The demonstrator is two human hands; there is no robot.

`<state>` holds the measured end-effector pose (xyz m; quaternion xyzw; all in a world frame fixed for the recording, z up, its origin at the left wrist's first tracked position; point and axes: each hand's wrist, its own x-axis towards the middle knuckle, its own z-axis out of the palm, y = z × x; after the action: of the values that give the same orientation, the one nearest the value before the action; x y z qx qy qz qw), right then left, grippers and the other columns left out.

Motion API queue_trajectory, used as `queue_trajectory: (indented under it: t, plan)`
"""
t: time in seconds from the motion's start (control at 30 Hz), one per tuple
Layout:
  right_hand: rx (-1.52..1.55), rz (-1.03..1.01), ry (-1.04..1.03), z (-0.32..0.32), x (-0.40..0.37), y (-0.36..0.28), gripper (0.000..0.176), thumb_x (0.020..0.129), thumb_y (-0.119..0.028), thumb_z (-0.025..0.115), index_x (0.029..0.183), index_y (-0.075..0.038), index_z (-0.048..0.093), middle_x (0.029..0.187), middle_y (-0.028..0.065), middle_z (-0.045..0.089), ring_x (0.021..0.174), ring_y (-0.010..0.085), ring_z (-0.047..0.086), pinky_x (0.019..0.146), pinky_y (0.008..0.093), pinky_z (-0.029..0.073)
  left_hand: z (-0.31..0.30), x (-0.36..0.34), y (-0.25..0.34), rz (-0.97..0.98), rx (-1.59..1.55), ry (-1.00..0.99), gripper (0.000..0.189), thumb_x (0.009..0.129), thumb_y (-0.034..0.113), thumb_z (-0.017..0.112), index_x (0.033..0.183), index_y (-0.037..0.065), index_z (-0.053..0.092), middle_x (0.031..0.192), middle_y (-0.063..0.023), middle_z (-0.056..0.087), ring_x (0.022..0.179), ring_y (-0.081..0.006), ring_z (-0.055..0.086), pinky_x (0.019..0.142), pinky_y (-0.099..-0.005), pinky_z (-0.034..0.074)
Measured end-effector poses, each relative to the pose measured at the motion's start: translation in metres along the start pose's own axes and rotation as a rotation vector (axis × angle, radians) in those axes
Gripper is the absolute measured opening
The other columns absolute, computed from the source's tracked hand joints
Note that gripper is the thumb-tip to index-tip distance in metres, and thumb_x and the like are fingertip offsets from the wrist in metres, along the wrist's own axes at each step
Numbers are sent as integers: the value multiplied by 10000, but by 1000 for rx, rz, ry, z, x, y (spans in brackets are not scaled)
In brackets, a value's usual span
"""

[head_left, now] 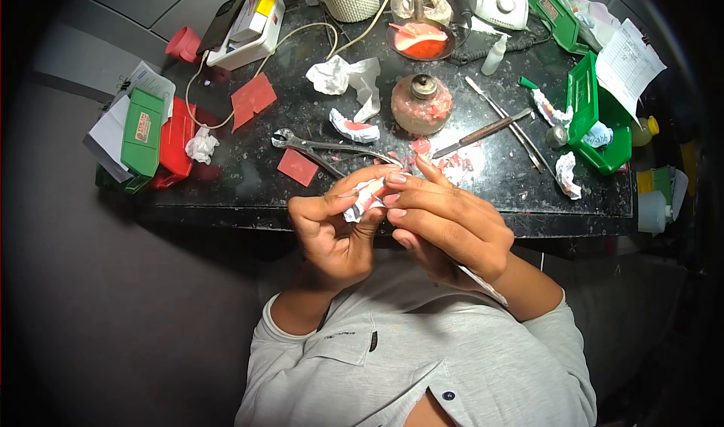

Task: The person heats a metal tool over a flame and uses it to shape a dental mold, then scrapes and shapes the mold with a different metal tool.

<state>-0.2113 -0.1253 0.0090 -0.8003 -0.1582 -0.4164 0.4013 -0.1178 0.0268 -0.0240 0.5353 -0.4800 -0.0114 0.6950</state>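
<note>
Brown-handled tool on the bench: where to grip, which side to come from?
Pinch the brown handle mid-length, probably from above on the person's side, using the right hand once free. The tool lies slanted, with metal at both ends, and its far end crosses the slender metal tools.

Table [253, 152], one: black top, scuffed and flecked pale, straight front edge. Wall [177, 8], behind it from where I stand: grey, panelled, dark joint lines. Floor [173, 306], at left: plain grey, sinking into shadow. Light: one white glare on the tabletop, corners dim.
</note>
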Motion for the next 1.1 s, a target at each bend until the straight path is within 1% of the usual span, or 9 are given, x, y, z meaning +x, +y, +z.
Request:
queue_trajectory:
  t: [0.1, 0.23, 0.33, 0.4, 0.43, 0.5, 0.93, 1.03, 1.1]
  plan:
    - [-4, 1, 9, 1, -1, 0, 212, 821, -18, 807, 1025, 10, 754, 1032, 148, 738, 1062, 308, 731, 1023, 518, 537, 1, 1, -2, 29, 24, -6, 345, 1014, 17, 575, 1157, 53, 263, 1260, -408, 568, 1172, -391, 652, 987, -448, 556]
    - [-16, 3, 15, 1, 0, 0, 207, 828, -6, 796, 1029, 12, 752, 1035, 147, 737, 1063, 307, 731, 1020, 510, 543, 0, 0, 0, 3, 25, -3, 353, 1009, 12, 583, 1162, 52, 267, 1260, -403, 571, 1172, -391, 653, 988, -450, 554]
    - [-28, -24, 25, 2, 1, 3, 207, 821, 6, 793, 1023, 22, 746, 1030, 160, 733, 1043, 316, 735, 987, 490, 569, 1, -1, 4, -8, 24, -3, 365, 1004, 7, 594, 1173, 49, 273, 1266, -393, 572, 1169, -372, 654, 986, -433, 557]
    - [-22, -58, 32, 3, 2, 4, 210, 812, 17, 791, 1012, 43, 730, 1017, 182, 726, 1007, 329, 740, 920, 464, 601, 0, -3, 5, -51, -17, 12, 375, 999, 5, 604, 1194, 43, 287, 1274, -381, 573, 1167, -338, 654, 975, -403, 564]
    - [-22, -58, 32, 3, 1, 6, 210, 812, 17, 791, 1012, 43, 730, 1017, 182, 726, 1007, 329, 740, 920, 464, 601, 0, -3, 5, -51, -17, 12, 375, 999, 5, 604, 1194, 43, 287, 1274, -381, 573, 1167, -338, 654, 975, -403, 564]
    - [8, -101, 40, 4, 1, 10, 220, 806, 21, 790, 1007, 65, 711, 1004, 199, 719, 973, 340, 742, 859, 445, 619, -1, -3, 4, -46, -35, 14, 388, 995, 3, 614, 1218, 39, 298, 1278, -375, 575, 1156, -309, 658, 960, -376, 571]
    - [-34, -137, -23, -1, 2, 13, 232, 807, 20, 783, 1001, 106, 687, 978, 215, 699, 933, 356, 740, 834, 447, 633, -3, -5, 8, -92, -20, 52, 409, 980, 28, 654, 1240, 11, 338, 1229, -331, 615, 1075, -278, 694, 921, -356, 588]
    - [-26, -146, -25, -1, 2, 14, 242, 802, 20, 786, 1002, 110, 684, 981, 215, 695, 921, 357, 737, 834, 448, 634, -3, -6, 8, -75, 20, 60, 409, 976, 45, 667, 1238, -2, 356, 1203, -297, 626, 1066, -263, 696, 906, -342, 592]
    - [-33, -138, -34, -2, 1, 14, 254, 797, 24, 787, 1007, 111, 675, 985, 216, 692, 914, 357, 736, 829, 448, 634, -2, -8, 8, -101, 24, 102, 405, 973, 59, 678, 1230, -12, 373, 1182, -262, 628, 1059, -245, 694, 895, -327, 593]
